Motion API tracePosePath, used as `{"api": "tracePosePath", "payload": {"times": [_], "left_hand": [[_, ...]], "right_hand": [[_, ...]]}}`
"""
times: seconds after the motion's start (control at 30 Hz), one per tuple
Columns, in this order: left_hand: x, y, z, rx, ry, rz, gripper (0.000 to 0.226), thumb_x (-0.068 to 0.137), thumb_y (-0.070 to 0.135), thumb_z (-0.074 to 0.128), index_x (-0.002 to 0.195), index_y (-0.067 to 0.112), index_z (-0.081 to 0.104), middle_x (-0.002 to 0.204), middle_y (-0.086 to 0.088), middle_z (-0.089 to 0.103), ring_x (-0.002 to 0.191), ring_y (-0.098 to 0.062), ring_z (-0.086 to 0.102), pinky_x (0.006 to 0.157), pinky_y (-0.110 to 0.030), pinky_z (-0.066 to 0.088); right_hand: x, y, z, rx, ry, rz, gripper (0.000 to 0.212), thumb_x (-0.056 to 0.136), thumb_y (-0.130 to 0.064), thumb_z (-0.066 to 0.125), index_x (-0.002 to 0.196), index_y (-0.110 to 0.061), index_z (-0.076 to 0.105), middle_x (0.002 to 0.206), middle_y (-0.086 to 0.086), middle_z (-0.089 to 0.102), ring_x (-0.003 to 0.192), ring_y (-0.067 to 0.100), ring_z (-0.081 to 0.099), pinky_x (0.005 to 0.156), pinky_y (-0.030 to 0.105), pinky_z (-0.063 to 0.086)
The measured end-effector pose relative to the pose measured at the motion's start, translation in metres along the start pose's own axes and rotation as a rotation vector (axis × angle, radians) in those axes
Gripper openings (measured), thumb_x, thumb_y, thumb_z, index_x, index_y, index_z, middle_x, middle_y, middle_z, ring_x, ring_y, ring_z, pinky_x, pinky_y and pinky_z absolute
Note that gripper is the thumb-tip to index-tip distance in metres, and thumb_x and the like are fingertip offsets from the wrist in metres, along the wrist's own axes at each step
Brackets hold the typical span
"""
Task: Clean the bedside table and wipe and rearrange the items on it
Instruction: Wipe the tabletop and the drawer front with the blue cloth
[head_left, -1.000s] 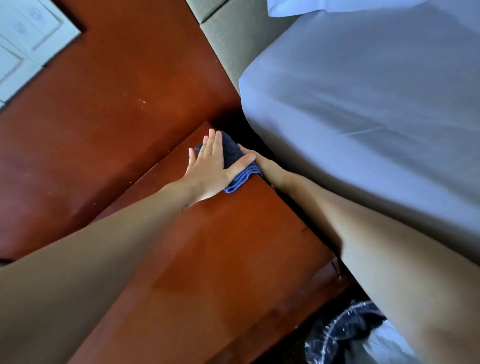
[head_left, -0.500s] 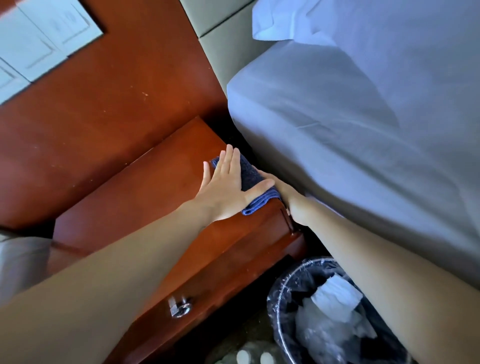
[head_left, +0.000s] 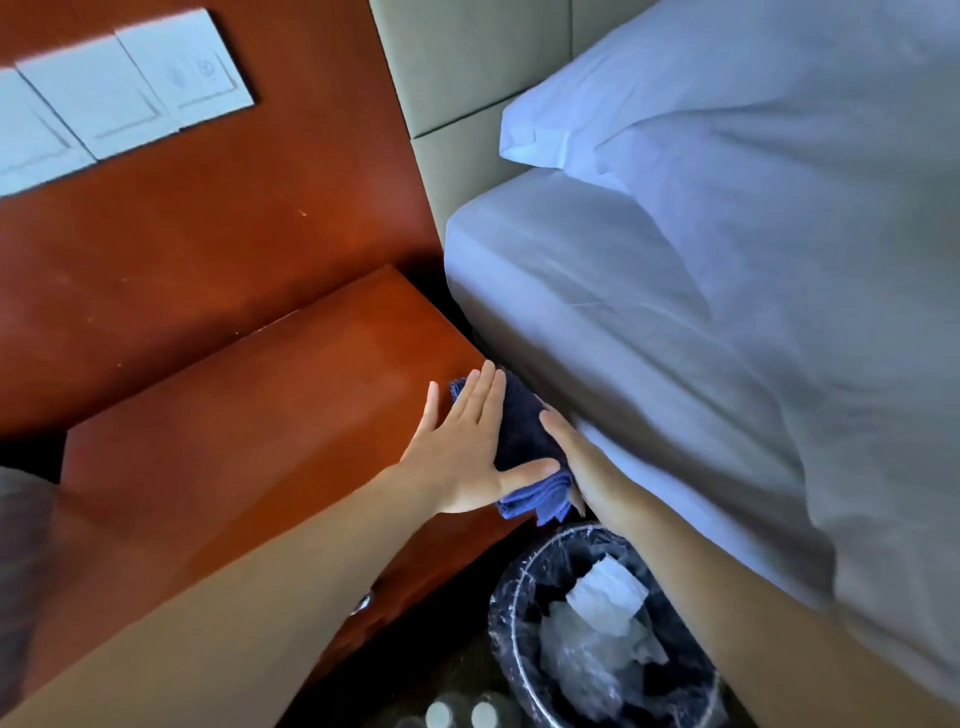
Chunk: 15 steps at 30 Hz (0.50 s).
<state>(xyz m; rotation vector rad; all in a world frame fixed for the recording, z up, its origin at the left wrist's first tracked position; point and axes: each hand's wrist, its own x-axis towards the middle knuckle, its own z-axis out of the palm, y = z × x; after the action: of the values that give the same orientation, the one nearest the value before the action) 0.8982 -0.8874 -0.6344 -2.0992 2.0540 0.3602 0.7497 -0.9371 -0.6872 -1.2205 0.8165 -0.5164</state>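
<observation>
Sliding forward along the desk's (head_left: 249, 426) right edge, our cloth (head_left: 522, 434) now lies at its front corner, mid-frame, above the bin (head_left: 497, 597). Our left hand (head_left: 462, 457) presses it, fingers (head_left: 483, 397) straight and wide. Our right hand (head_left: 579, 460) touches its far side by the bed (head_left: 675, 364); we cannot tell its hold.

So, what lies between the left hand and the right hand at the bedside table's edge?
The folded blue cloth lies between them in the head view. The left hand presses flat on it, and the right hand is against its side.

Red wood panel (head_left: 208, 234), white switch plates (head_left: 130, 98), padded headboard (head_left: 467, 78), white-sheeted bed (head_left: 675, 364), lined bin (head_left: 498, 608)
</observation>
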Motion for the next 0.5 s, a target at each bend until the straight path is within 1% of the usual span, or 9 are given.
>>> {"api": "tracePosePath", "payload": {"times": [0.03,0.07,0.1,0.17,0.2,0.27,0.33,0.4,0.5], "left_hand": [[-0.003,-0.003,0.000,0.014,-0.002,0.016,0.113,0.075,0.089,0.019,0.151,0.018,-0.025,0.157,0.006,-0.031,0.145,-0.010,-0.027,0.118,-0.052,-0.015],[-0.006,-0.007,0.000,0.023,-0.006,0.030,0.111,0.078,0.087,0.022,0.151,0.018,-0.025,0.157,0.005,-0.032,0.145,-0.010,-0.028,0.118,-0.052,-0.016],[-0.008,-0.010,0.000,0.028,-0.012,0.044,0.110,0.080,0.085,0.023,0.151,0.018,-0.025,0.157,0.005,-0.033,0.144,-0.009,-0.028,0.117,-0.051,-0.017],[-0.013,-0.016,-0.001,0.026,-0.021,0.064,0.108,0.081,0.084,0.023,0.151,0.019,-0.026,0.156,0.006,-0.034,0.144,-0.008,-0.028,0.117,-0.051,-0.020],[-0.014,-0.020,-0.001,0.025,-0.025,0.071,0.106,0.082,0.084,0.022,0.151,0.019,-0.026,0.156,0.007,-0.034,0.144,-0.008,-0.028,0.117,-0.050,-0.020],[-0.017,-0.029,-0.001,0.021,-0.028,0.078,0.104,0.082,0.084,0.019,0.151,0.020,-0.026,0.156,0.008,-0.034,0.143,-0.006,-0.028,0.117,-0.050,-0.020],[-0.018,-0.037,0.001,0.011,-0.025,0.083,0.101,0.082,0.084,0.014,0.151,0.021,-0.026,0.156,0.008,-0.033,0.143,-0.005,-0.028,0.117,-0.051,-0.019],[-0.018,-0.041,0.002,0.005,-0.018,0.088,0.098,0.082,0.083,0.009,0.151,0.022,-0.025,0.157,0.008,-0.032,0.143,-0.005,-0.028,0.117,-0.052,-0.019],[-0.018,-0.044,0.003,-0.001,-0.011,0.101,0.092,0.085,0.079,0.006,0.151,0.022,-0.024,0.157,0.009,-0.032,0.143,-0.005,-0.027,0.117,-0.053,-0.018]], "right_hand": [[-0.001,-0.002,0.003,-0.007,0.030,-0.027,0.034,0.107,-0.026,0.030,0.140,-0.028,0.040,0.113,-0.007,0.068,0.090,0.007,0.065,0.073,0.015,0.053],[-0.002,-0.003,0.006,-0.042,0.052,-0.044,0.043,0.107,-0.025,0.032,0.150,-0.025,0.029,0.136,-0.002,0.056,0.115,0.010,0.058,0.092,0.021,0.050],[-0.003,-0.006,0.007,-0.105,0.073,-0.045,0.048,0.107,-0.027,0.033,0.153,-0.027,0.022,0.147,-0.002,0.045,0.126,0.011,0.050,0.101,0.024,0.045],[-0.004,-0.013,0.011,-0.303,0.113,-0.034,0.052,0.106,-0.031,0.034,0.155,-0.031,0.016,0.151,-0.009,0.036,0.127,0.007,0.045,0.096,0.014,0.042],[-0.006,-0.017,0.012,-0.426,0.123,-0.044,0.054,0.106,-0.031,0.034,0.156,-0.030,0.013,0.152,-0.011,0.032,0.130,0.008,0.042,0.096,0.012,0.039],[-0.008,-0.023,0.016,-0.634,0.120,-0.098,0.057,0.106,-0.030,0.033,0.157,-0.024,0.008,0.161,-0.011,0.013,0.146,0.008,0.022,0.112,0.018,0.024],[-0.004,-0.030,0.019,-0.825,0.112,-0.138,0.059,0.106,-0.031,0.032,0.157,-0.020,0.005,0.164,-0.008,-0.003,0.149,0.007,0.006,0.115,0.021,0.015],[0.001,-0.030,0.019,-0.943,0.123,-0.121,0.061,0.106,-0.034,0.030,0.157,-0.020,0.001,0.164,-0.007,-0.008,0.150,0.009,0.004,0.116,0.023,0.015],[0.001,-0.031,0.020,-1.097,0.133,-0.088,0.062,0.105,-0.039,0.026,0.157,-0.021,-0.004,0.163,-0.006,-0.013,0.151,0.015,0.002,0.119,0.032,0.018]]}}
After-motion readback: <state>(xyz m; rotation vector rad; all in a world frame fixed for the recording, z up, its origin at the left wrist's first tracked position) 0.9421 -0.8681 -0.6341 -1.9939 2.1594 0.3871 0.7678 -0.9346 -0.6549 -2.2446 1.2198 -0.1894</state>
